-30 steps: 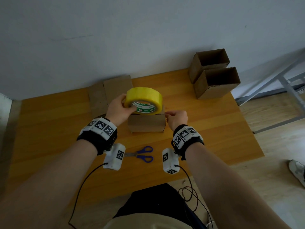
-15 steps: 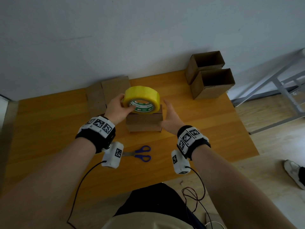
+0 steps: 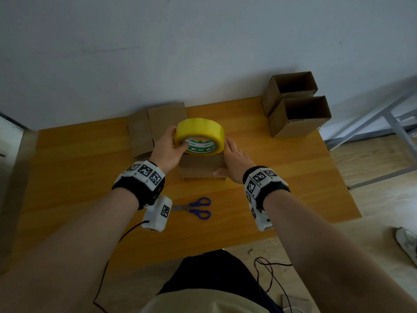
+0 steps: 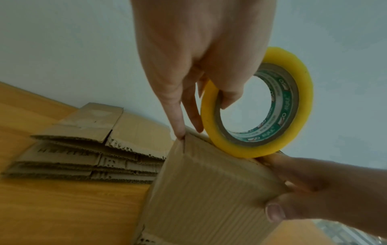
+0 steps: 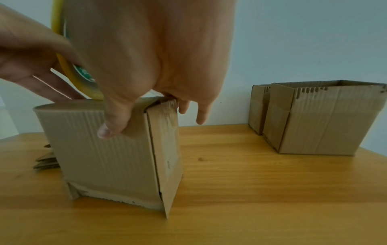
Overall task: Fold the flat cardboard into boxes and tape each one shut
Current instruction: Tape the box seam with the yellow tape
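A yellow tape roll (image 3: pixel 199 140) stands on edge on top of a folded brown cardboard box (image 3: pixel 200 168) at mid-table. My left hand (image 3: pixel 178 143) grips the roll (image 4: pixel 257 102), thumb inside the core and fingers on the outer band; its little finger touches the box's top edge (image 4: pixel 209 190). My right hand (image 3: pixel 228 159) clasps the box's upper right corner (image 5: pixel 104 149), thumb on the near face and fingers past the right side. The box's top is hidden under the roll and hands.
A stack of flat cardboard (image 3: pixel 155 129) lies behind the left hand by the wall. Two open-topped boxes (image 3: pixel 293 102) stand at the far right corner. Blue-handled scissors (image 3: pixel 196 207) lie on the wooden table (image 3: pixel 90 177) near its front edge.
My right hand left its pinch near the box top, opened beside the box, and now clasps the box's right corner. The left hand still holds the roll on the box.
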`<action>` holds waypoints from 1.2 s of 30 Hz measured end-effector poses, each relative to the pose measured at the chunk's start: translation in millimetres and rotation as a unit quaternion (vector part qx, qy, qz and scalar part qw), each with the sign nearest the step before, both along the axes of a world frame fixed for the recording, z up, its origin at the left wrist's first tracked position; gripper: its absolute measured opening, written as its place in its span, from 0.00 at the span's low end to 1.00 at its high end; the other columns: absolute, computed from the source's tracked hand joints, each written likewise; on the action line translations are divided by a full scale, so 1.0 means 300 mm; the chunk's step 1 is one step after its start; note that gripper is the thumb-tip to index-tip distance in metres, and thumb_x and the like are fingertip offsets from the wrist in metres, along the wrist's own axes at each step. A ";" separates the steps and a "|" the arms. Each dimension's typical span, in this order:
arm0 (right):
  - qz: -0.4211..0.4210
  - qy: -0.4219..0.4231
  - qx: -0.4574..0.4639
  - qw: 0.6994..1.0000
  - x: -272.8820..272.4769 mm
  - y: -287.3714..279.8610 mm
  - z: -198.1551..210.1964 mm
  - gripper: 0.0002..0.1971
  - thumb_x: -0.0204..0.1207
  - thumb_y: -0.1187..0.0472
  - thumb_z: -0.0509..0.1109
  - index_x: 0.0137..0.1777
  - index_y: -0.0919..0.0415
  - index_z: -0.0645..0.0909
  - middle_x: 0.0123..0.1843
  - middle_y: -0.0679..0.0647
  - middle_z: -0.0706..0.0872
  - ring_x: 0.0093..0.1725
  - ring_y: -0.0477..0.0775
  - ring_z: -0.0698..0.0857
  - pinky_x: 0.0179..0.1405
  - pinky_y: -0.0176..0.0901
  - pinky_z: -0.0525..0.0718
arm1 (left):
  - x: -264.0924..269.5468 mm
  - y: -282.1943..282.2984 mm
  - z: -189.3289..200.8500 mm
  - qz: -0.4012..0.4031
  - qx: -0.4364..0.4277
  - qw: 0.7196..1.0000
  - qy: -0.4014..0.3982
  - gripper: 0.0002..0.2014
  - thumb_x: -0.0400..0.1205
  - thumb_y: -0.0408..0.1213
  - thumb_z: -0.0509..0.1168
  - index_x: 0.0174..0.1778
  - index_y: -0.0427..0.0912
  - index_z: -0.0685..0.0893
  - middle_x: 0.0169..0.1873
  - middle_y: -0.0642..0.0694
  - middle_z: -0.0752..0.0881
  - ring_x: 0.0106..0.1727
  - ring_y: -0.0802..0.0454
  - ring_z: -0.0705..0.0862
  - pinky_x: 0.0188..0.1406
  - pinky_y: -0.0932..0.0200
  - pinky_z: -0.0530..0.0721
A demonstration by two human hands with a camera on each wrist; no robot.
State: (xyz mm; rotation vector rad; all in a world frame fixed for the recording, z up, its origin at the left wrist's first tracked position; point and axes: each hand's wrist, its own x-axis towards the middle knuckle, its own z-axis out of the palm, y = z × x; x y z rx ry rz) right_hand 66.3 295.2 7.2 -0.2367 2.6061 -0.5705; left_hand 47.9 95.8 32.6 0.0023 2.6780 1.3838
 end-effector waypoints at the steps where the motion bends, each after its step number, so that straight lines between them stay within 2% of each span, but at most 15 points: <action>1: 0.005 0.001 0.003 1.000 0.001 -0.003 0.003 0.52 0.74 0.49 0.73 0.84 0.61 0.38 0.85 0.56 0.46 0.83 0.60 0.54 0.79 0.58 0.57 | 0.001 -0.001 0.001 -0.005 -0.008 1.000 -0.002 0.14 0.83 0.35 0.63 0.62 0.38 0.72 0.51 0.45 0.81 0.49 0.52 0.81 0.42 0.62 0.80; 4: 0.011 0.001 0.007 1.000 -0.001 -0.007 0.005 0.52 0.75 0.50 0.73 0.84 0.60 0.38 0.85 0.55 0.47 0.83 0.60 0.55 0.79 0.58 0.58 | 0.000 -0.014 0.007 -0.001 -0.017 1.000 -0.017 0.14 0.84 0.34 0.61 0.63 0.37 0.68 0.51 0.44 0.79 0.51 0.48 0.81 0.46 0.53 0.83; 6: 0.014 -0.004 0.012 1.000 -0.003 -0.008 0.008 0.52 0.75 0.50 0.73 0.84 0.60 0.37 0.85 0.55 0.46 0.83 0.60 0.56 0.79 0.57 0.58 | -0.001 -0.030 0.017 0.023 0.022 0.999 -0.037 0.11 0.84 0.32 0.59 0.61 0.39 0.67 0.53 0.42 0.77 0.55 0.44 0.81 0.47 0.48 0.86; 9: 0.025 -0.008 0.020 0.999 -0.014 -0.013 0.013 0.52 0.75 0.50 0.73 0.84 0.60 0.36 0.85 0.55 0.46 0.82 0.60 0.56 0.79 0.56 0.58 | 0.006 -0.047 0.034 0.036 0.062 0.996 -0.056 0.11 0.84 0.29 0.58 0.57 0.44 0.65 0.55 0.42 0.75 0.57 0.44 0.80 0.47 0.46 0.87; 13: 0.031 -0.013 0.027 0.999 -0.023 -0.015 0.021 0.50 0.76 0.50 0.71 0.84 0.60 0.37 0.85 0.55 0.47 0.82 0.60 0.57 0.79 0.57 0.60 | 0.009 -0.084 0.050 0.040 0.085 0.995 -0.041 0.12 0.84 0.27 0.58 0.57 0.46 0.65 0.56 0.42 0.75 0.58 0.43 0.80 0.49 0.41 0.88; 18: 0.048 -0.009 0.032 0.998 -0.036 -0.028 0.024 0.50 0.76 0.50 0.72 0.84 0.60 0.37 0.85 0.55 0.46 0.82 0.61 0.57 0.79 0.57 0.60 | 0.017 -0.148 0.048 0.006 0.019 1.000 -0.004 0.14 0.83 0.28 0.60 0.58 0.48 0.66 0.56 0.41 0.77 0.59 0.41 0.82 0.47 0.41 0.89; 23: 0.047 -0.018 0.040 0.998 -0.048 -0.033 0.023 0.51 0.75 0.51 0.72 0.84 0.60 0.37 0.85 0.55 0.46 0.82 0.60 0.56 0.80 0.57 0.58 | 0.011 -0.215 0.053 0.009 -0.062 0.997 0.039 0.16 0.80 0.26 0.62 0.58 0.46 0.67 0.53 0.43 0.76 0.55 0.41 0.82 0.49 0.39 0.86; 28: 0.057 -0.012 0.041 0.997 -0.069 -0.053 0.028 0.51 0.75 0.51 0.73 0.84 0.60 0.38 0.85 0.54 0.47 0.82 0.60 0.57 0.79 0.56 0.58 | 0.020 -0.239 0.061 0.006 -0.104 0.993 0.056 0.15 0.80 0.26 0.62 0.58 0.42 0.67 0.52 0.40 0.76 0.49 0.43 0.82 0.44 0.43 0.85; 33: 0.053 -0.016 0.049 0.997 -0.066 -0.034 0.018 0.50 0.76 0.52 0.72 0.84 0.59 0.39 0.84 0.53 0.47 0.82 0.59 0.57 0.79 0.56 0.58 | 0.040 -0.295 0.041 -0.006 -0.173 0.984 0.039 0.16 0.80 0.27 0.62 0.62 0.39 0.67 0.55 0.36 0.76 0.43 0.45 0.79 0.33 0.62 0.73; 36: 0.055 -0.017 0.044 0.997 -0.064 -0.046 0.016 0.50 0.76 0.52 0.72 0.84 0.59 0.39 0.84 0.53 0.47 0.82 0.59 0.57 0.79 0.56 0.58 | 0.063 -0.309 0.030 0.007 -0.181 0.983 0.021 0.17 0.81 0.28 0.62 0.63 0.38 0.67 0.55 0.37 0.75 0.43 0.42 0.81 0.33 0.55 0.77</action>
